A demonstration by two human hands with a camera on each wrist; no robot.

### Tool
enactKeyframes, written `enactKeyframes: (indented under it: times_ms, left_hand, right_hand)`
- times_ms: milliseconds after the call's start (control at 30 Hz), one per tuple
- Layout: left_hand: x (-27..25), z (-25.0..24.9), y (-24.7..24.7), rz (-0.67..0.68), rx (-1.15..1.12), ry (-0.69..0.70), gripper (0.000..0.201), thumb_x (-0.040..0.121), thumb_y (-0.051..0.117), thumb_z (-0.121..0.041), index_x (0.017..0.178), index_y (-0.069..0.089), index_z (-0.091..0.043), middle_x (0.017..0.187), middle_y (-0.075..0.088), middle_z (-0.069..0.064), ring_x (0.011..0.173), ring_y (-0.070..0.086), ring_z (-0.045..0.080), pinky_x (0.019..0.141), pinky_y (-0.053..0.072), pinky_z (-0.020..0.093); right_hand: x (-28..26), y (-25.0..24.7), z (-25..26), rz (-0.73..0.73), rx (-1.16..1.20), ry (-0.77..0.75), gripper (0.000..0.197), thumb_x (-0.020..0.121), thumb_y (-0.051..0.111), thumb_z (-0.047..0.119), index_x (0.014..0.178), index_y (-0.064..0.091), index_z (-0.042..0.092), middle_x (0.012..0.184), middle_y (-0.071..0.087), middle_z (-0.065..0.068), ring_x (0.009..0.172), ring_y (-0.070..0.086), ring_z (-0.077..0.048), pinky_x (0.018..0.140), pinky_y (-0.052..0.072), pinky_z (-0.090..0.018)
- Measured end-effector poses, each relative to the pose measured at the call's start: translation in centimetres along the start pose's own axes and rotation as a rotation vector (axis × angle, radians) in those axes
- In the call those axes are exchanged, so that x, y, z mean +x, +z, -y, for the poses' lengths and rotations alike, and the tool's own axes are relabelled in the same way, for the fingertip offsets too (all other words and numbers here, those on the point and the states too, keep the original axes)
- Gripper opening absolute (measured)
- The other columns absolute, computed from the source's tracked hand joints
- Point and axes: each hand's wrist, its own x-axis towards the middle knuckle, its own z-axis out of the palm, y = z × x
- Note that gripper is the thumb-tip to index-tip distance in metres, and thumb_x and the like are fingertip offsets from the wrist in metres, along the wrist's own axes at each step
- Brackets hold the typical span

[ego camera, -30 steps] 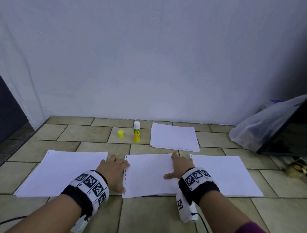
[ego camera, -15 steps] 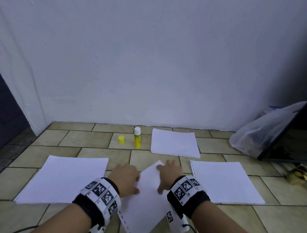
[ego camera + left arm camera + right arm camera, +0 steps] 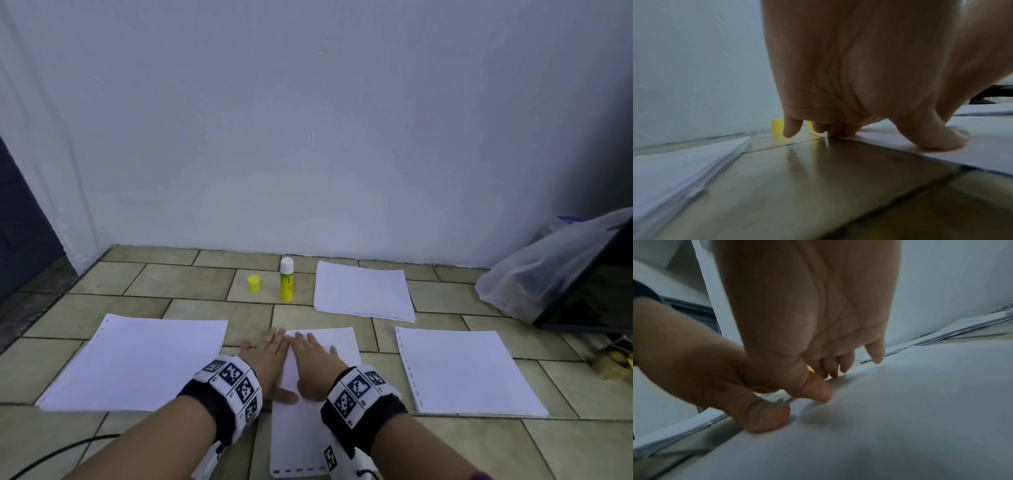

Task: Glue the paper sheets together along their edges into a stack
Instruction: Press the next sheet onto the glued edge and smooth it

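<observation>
No words or numbers can be read clearly. Some dark print is seen on the label of the yellow glue stick (image 3: 287, 281) standing on the floor by the wall — the letters are too small and blurry to be made out. Black and white square code patterns are shown on the band on the left wrist (image 3: 233, 380) and on the band on the right wrist (image 3: 356, 390); tiny marks are printed beside these squares, but they cannot be read. One more code square is seen on the white piece under the right wrist (image 3: 329, 457) — it is a pattern, not letters.
</observation>
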Motion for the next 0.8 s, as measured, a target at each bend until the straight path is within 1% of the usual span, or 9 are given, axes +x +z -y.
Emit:
enactKeyframes:
  times_ms: [67,133,233,300,433,533,633,733,800]
  left_hand:
    - [0.4,0.2,0.4,0.009,0.003,-0.003,0.109,0.086,0.052,-0.064,0.151,-0.013,-0.006,0.160,-0.020,0.007,0.148,-0.015,0.020,0.118,0.008,0.052]
    - [0.3,0.4,0.3,0.014,-0.003,-0.004,0.109,0.086,0.051,-0.065,0.151,-0.014,-0.006,0.159,-0.021,0.006,0.147,-0.016,0.020,0.117,0.006,0.052]
    - [0.2,0.4,0.3,0.034,-0.006,0.000,0.108,0.086,0.048,-0.066,0.151,-0.016,-0.007,0.159,-0.022,0.006,0.147,-0.018,0.020,0.118,0.003,0.053]
    - [0.2,0.5,0.2,0.037,-0.004,0.002,0.108,0.087,0.048,-0.066,0.151,-0.016,-0.008,0.159,-0.022,0.005,0.147,-0.018,0.019,0.118,0.002,0.054]
    - [0.2,0.6,0.3,0.045,-0.007,0.010,0.108,0.087,0.047,-0.067,0.150,-0.017,-0.008,0.159,-0.024,0.004,0.147,-0.019,0.019,0.118,0.001,0.055]
    - [0.0,0.6,0.2,0.041,-0.008,0.014,0.107,0.087,0.046,-0.067,0.151,-0.017,-0.008,0.159,-0.023,0.004,0.147,-0.019,0.018,0.118,0.001,0.056]
    - [-0.2,0.6,0.1,0.032,0.005,0.010,0.106,0.087,0.046,-0.066,0.151,-0.016,-0.009,0.159,-0.022,0.004,0.147,-0.019,0.018,0.117,0.001,0.056]
    - [-0.2,0.9,-0.2,0.026,0.044,0.013,0.107,0.085,0.048,-0.068,0.152,-0.013,-0.011,0.160,-0.019,0.002,0.147,-0.018,0.020,0.117,0.000,0.056]
    - [-0.5,1.1,-0.8,0.012,0.058,0.028,0.106,0.084,0.049,-0.069,0.153,-0.008,-0.012,0.161,-0.013,0.002,0.148,-0.014,0.020,0.117,0.001,0.056]
  right_hand:
    - [0.3,0.2,0.2,0.026,0.013,-0.019,0.084,0.093,0.055,0.018,0.152,-0.004,0.010,0.160,-0.008,-0.002,0.148,-0.006,-0.016,0.118,0.004,-0.048]
    - [0.3,0.1,-0.2,0.045,-0.003,-0.038,0.081,0.095,0.051,0.020,0.152,-0.006,0.011,0.160,-0.010,-0.001,0.147,-0.007,-0.014,0.118,-0.001,-0.047]
    - [0.0,-0.6,-1.6,0.040,-0.011,-0.022,0.071,0.097,0.041,0.024,0.153,-0.002,0.015,0.161,-0.007,0.003,0.147,-0.003,-0.011,0.117,-0.007,-0.048]
    - [-0.2,-1.1,-2.6,0.030,0.043,0.036,0.067,0.098,0.037,0.030,0.153,0.001,0.016,0.161,-0.003,0.002,0.147,0.004,-0.013,0.117,-0.008,-0.047]
    - [-0.7,-1.4,-5.1,-0.022,0.125,0.169,0.069,0.097,0.038,0.046,0.153,0.008,0.018,0.160,0.007,0.003,0.145,0.021,-0.018,0.118,-0.005,-0.048]
    - [-0.9,-1.3,-6.1,-0.058,0.141,0.219,0.079,0.091,0.048,0.055,0.152,0.012,0.019,0.159,0.014,0.002,0.144,0.023,-0.015,0.117,-0.005,-0.049]
    - [-0.9,-1.4,-5.9,-0.058,0.130,0.234,0.087,0.085,0.060,0.053,0.150,0.015,0.017,0.156,0.023,0.000,0.141,0.030,-0.018,0.118,0.000,-0.049]
    - [-1.1,-1.6,-5.6,-0.087,0.118,0.237,0.084,0.083,0.064,0.051,0.145,0.023,0.014,0.149,0.036,-0.002,0.135,0.038,-0.019,0.118,0.007,-0.048]
    - [-1.1,-1.7,-5.3,-0.090,0.053,0.248,0.082,0.082,0.064,0.053,0.143,0.026,0.014,0.147,0.036,-0.005,0.136,0.034,-0.021,0.117,0.013,-0.047]
